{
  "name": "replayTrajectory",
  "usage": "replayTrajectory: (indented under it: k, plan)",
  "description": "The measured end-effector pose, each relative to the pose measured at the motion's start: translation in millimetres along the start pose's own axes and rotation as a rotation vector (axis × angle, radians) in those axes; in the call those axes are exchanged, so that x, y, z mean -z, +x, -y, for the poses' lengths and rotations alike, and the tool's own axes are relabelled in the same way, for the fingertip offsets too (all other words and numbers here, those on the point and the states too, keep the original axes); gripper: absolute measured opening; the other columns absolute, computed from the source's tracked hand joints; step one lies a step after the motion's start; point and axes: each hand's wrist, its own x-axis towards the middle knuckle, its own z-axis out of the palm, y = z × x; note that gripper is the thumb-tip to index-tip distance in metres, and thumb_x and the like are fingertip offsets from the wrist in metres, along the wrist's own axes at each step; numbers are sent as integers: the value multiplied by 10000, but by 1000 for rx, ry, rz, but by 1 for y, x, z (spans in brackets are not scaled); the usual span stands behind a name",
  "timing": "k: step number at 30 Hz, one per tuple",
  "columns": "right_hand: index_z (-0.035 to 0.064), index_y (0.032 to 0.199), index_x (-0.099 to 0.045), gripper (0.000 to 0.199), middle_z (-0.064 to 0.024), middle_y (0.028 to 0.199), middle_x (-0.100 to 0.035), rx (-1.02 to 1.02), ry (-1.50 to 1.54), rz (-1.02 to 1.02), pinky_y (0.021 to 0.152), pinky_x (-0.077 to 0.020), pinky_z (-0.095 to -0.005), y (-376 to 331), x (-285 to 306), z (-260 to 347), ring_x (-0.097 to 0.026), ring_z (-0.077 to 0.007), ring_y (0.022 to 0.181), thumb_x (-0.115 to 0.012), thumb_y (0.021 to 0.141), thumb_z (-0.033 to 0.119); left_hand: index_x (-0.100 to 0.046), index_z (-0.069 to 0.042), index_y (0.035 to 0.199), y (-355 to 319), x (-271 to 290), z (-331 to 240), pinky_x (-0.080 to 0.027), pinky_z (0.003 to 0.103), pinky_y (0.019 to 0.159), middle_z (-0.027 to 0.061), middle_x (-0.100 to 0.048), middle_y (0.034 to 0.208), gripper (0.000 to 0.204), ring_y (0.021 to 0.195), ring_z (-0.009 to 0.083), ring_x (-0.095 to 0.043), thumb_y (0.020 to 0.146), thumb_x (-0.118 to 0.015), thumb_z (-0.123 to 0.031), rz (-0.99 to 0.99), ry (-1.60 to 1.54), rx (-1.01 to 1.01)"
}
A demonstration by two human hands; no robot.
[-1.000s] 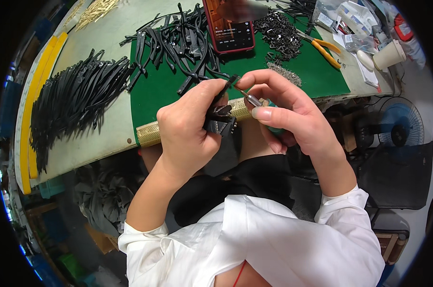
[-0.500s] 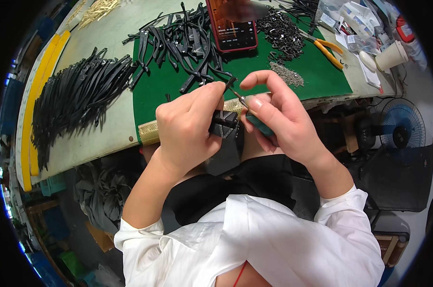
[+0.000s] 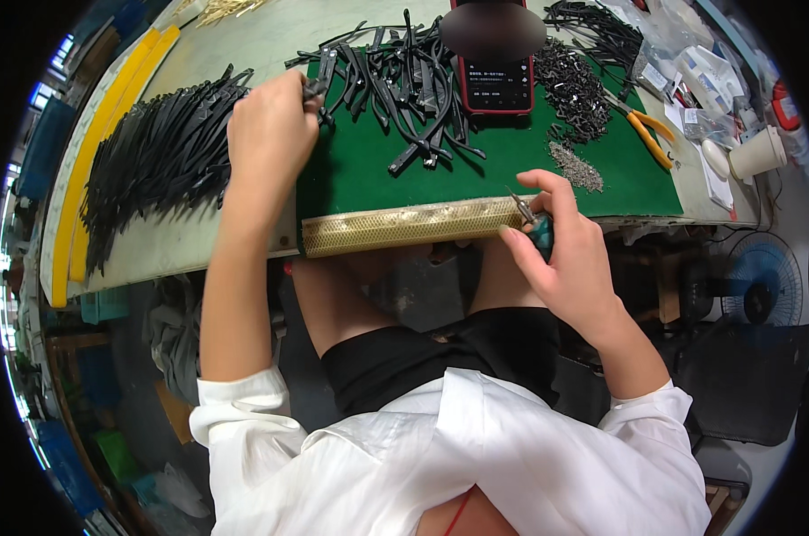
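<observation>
Lay at nine o'clock: a big pile of black strips, close to the yellow edge band of the table. Had bare table only just below that pile, down to the near edge.

Reached out at eleven o'clock: the left hand, fingers pinched on one black strip piece between the big pile and the loose heap of black strips. Sat right at the left edge of the green mat. Could not make out how much of the piece was inside the fist.

Had open green room in the middle of the mat, below the loose heap, down to the tan mesh strip along the near edge.

Stood at twelve o'clock: a red phone, its top blurred out.

Stayed at three o'clock, off the mat, just past the table's near edge: the right hand, curled around a small green-handled tool with a thin metal tip. Hid most of the handle under the fingers.

Lay at one o'clock: small dark clips, tiny grey bits and orange pliers, crowding that corner.
</observation>
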Motion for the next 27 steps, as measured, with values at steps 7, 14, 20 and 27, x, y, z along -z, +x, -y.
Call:
replayTrajectory:
  k: [7,14,20,27]
  plan:
    - [47,1231,-521,432,-146,832,-657,38,64,-12,600,-525,-360,0,4,1,-684,-299,665,-718,853,118,-712,48,859,90,-48,35,-539,472,740,274,-687,864,432,840,414,-681,781,-697,-377,303,148,69]
    - [49,1188,-547,376,-156,874,-660,-7,57,2,649,-532,-363,-3,10,-12,-697,-305,750,-711,855,110,-727,33,944,90,-49,-2,-563,448,816,225,-719,970,448,911,382,-694,764,-706,-376,487,1,39]
    - [39,1151,-560,342,-164,903,-668,22,22,-14,692,-532,-381,-6,11,-15,-686,-345,791,-705,847,101,-723,42,876,68,-44,-24,-556,428,768,223,-714,894,448,842,363,-694,744,-702,-385,514,-231,26]
    - [36,1132,-573,322,-169,905,-667,23,27,-26,701,-528,-388,-7,13,-12,-676,-359,805,-704,845,101,-718,28,771,77,-53,-6,-541,373,723,153,-715,756,451,732,263,-699,721,-788,-414,559,-388,191]
